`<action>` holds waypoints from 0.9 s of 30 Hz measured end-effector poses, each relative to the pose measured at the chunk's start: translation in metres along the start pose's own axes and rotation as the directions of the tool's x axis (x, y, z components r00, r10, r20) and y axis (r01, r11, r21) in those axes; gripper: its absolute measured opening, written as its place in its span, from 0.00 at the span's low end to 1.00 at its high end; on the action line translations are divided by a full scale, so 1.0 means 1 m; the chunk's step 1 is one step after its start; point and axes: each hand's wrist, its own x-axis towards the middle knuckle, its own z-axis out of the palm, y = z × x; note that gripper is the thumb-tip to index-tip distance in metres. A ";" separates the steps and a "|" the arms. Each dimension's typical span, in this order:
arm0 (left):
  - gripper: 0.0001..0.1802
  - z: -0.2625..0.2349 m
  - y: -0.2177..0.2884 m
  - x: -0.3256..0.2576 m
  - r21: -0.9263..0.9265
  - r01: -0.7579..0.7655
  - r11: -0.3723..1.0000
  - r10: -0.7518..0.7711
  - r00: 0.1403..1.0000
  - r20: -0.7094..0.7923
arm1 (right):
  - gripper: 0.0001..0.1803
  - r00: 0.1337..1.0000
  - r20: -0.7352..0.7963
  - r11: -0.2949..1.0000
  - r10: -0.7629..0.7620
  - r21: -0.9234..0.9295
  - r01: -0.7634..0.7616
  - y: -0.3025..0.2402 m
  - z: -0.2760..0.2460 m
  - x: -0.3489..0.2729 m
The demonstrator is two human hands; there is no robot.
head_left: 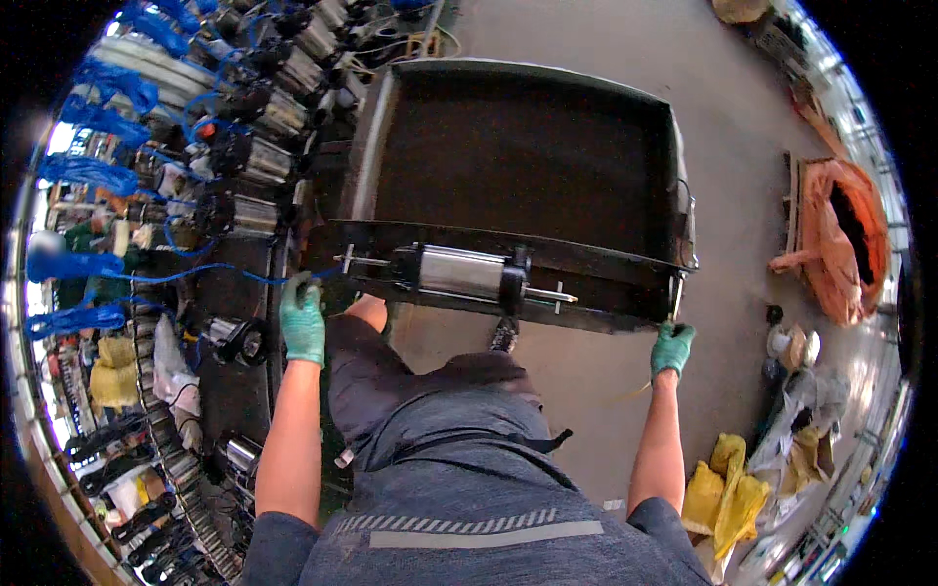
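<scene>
A motor-like unit with a silver ribbed cylinder (461, 271), black end caps and a thin shaft at each end lies across the near side of a large dark open-topped metal tank (365, 146). My left hand (303, 320), in a green glove, is closed on a blue cable (230, 269) left of the unit; its fingertips are partly hidden. The cable runs on toward the unit's left end. At the tank's near right corner, my gloved right hand (671, 348) is closed around the lower end of a short upright metal rod (677, 296).
Several similar motor units (256, 215) and blue cable coils (88, 174) line the left side. A roller track (161, 430) runs along the lower left. To the right, an orange sack (838, 234) and yellow bags (725, 493) rest on the floor (733, 195).
</scene>
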 end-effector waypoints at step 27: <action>0.14 -0.084 0.050 0.115 0.492 -0.494 0.717 0.091 0.765 0.637 | 0.06 0.524 0.814 0.845 -0.248 -0.083 0.529 -0.351 0.046 -0.109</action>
